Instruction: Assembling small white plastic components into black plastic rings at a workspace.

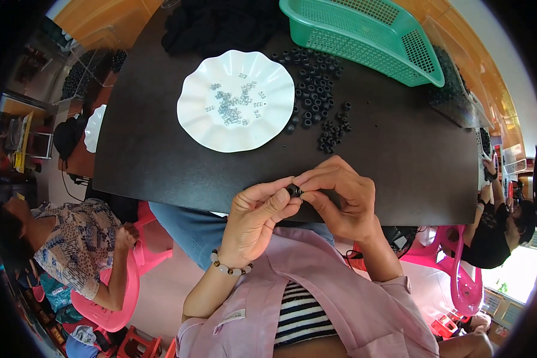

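Note:
Above the table's near edge, my left hand [259,218] pinches a small round black part [293,190] between thumb and fingers. My right hand [343,197] meets it from the other side, its thumb and forefinger closed at the part's right end. Whatever tiny thing those right fingertips grip is too small to make out. Beyond my hands, a white scalloped plate [200,128] carries many small clear pieces [230,107]. Right of the plate lie loose black ring-like parts [316,89], with a cluster of smaller black parts [334,131] nearer me.
A green plastic basket [364,51] stands at the far right of the dark table [161,167], beside a clear bin [456,98]. Black cloth [215,27] lies at the back. One person [77,244] sits at left on a pink chair; another person [501,230] is at right.

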A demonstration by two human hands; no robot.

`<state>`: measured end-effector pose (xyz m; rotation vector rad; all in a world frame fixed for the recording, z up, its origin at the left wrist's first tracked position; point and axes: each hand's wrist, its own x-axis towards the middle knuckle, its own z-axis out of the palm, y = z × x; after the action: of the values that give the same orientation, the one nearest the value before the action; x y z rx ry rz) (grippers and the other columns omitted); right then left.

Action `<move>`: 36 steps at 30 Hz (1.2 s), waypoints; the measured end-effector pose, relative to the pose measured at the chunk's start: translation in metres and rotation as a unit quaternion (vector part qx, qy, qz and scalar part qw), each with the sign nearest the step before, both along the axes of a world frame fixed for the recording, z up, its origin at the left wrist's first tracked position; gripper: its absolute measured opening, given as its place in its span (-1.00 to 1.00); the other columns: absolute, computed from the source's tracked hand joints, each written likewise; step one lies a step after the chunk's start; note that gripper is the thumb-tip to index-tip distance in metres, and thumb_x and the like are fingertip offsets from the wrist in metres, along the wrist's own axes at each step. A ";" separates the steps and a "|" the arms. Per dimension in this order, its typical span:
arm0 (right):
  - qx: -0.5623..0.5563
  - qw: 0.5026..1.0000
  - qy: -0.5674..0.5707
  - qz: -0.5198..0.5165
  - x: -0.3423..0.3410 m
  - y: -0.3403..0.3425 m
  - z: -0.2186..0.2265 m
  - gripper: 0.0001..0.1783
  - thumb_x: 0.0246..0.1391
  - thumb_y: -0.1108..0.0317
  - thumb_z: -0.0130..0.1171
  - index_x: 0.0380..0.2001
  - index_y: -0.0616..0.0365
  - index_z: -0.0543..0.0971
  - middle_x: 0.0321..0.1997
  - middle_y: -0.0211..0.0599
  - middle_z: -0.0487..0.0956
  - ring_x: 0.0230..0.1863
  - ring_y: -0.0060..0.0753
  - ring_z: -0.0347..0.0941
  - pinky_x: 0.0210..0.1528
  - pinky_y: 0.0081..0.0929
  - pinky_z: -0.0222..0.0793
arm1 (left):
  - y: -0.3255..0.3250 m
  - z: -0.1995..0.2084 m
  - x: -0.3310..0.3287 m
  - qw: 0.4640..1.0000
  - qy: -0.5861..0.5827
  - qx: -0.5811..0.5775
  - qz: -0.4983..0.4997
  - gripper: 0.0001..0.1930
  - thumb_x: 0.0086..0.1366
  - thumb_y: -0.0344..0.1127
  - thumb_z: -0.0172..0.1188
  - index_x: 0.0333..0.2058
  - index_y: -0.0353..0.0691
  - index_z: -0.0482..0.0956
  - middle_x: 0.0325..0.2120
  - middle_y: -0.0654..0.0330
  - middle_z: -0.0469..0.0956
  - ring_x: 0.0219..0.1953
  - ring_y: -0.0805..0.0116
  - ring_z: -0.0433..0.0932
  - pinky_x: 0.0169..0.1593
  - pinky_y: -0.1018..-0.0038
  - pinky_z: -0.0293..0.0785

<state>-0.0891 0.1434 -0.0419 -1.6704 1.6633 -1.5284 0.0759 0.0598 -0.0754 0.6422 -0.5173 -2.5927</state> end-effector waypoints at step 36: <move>0.160 0.986 0.026 -0.029 -0.044 0.020 0.010 -0.75 -0.09 0.53 0.31 -0.25 0.18 0.61 -0.33 -0.27 0.57 -0.33 -0.39 0.49 -0.30 -0.50 0.40 | 0.015 -0.014 0.020 0.983 0.038 0.123 -0.128 -0.76 0.34 -0.38 0.09 -0.10 -0.41 0.52 -0.35 0.11 0.58 -0.38 0.40 0.58 -0.33 0.59 0.55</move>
<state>-0.1327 0.1633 -0.0322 -1.5120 1.8835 -1.1731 0.0961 0.0748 -0.0890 0.5834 -0.2713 -2.9412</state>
